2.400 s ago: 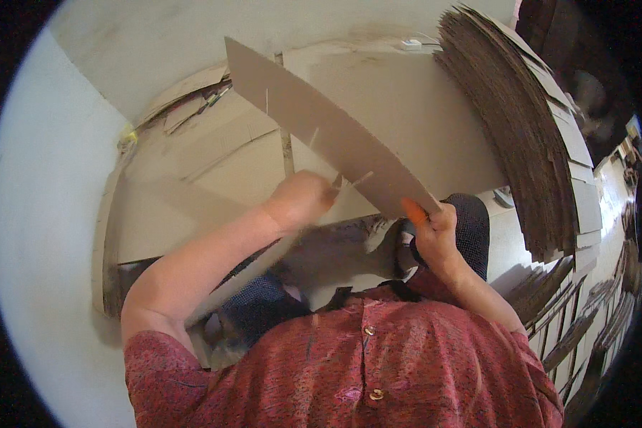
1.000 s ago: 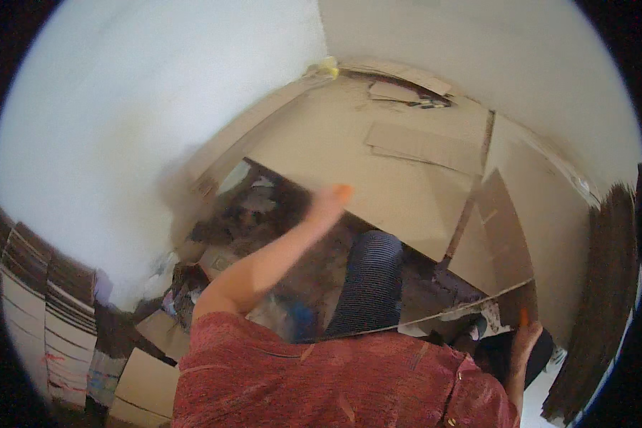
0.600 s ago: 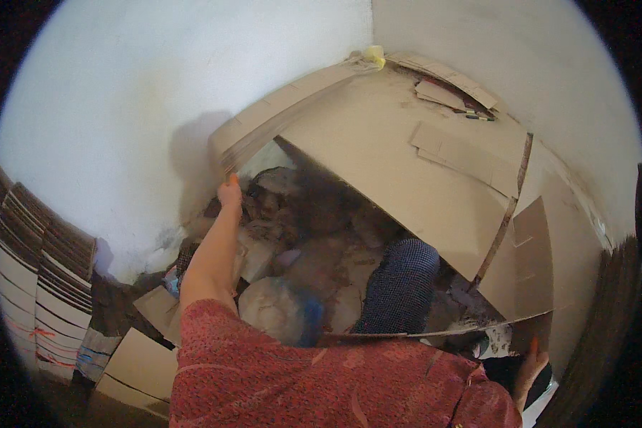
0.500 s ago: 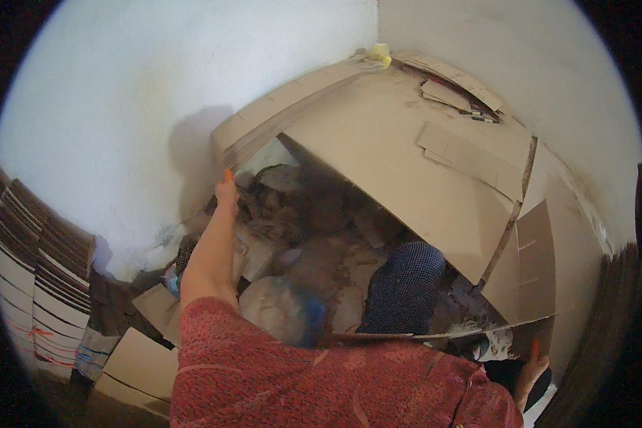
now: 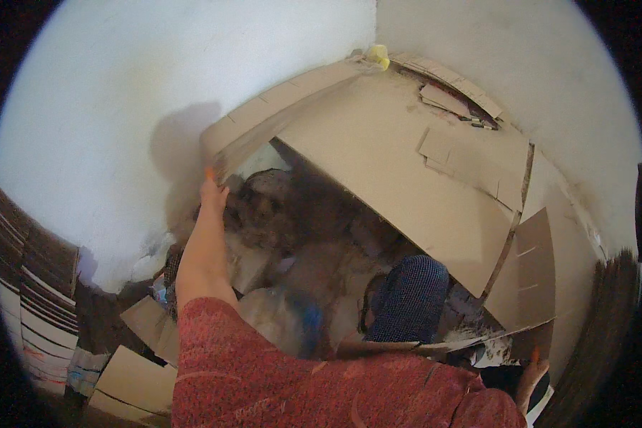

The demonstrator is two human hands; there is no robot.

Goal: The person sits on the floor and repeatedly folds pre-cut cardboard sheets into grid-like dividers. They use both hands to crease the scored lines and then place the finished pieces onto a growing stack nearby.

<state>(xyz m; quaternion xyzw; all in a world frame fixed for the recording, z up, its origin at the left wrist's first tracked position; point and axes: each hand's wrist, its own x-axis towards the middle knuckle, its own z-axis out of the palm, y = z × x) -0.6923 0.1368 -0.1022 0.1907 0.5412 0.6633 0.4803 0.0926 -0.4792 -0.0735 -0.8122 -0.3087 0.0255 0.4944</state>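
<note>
My left hand [image 5: 212,191] reaches forward beside the white wall, its fingers closed on the near end of a long, creased cardboard strip [image 5: 285,91]. That end is smeared by motion. The strip runs along the wall to the far corner, bordering a large flat cardboard sheet [image 5: 406,178]. At the lower right my right hand [image 5: 532,374] grips the lower edge of an upright, slotted cardboard piece [image 5: 535,267], an orange-looking fingertip against its face. Part of that hand is hidden behind my red sleeve and the cardboard.
My knee [image 5: 409,296] in dark patterned cloth is below the sheet. Under it lie cluttered dark scraps and a clear plastic bag [image 5: 271,317]. Stacked cardboard [image 5: 46,299] stands at the left. Loose cardboard pieces [image 5: 471,164] and a yellow object [image 5: 379,55] lie on or by the sheet.
My left hand has shifted left and slightly down, the near end of the cardboard strip moving with it. My right hand stays at the cardboard piece. The whole view has shifted slightly.
</note>
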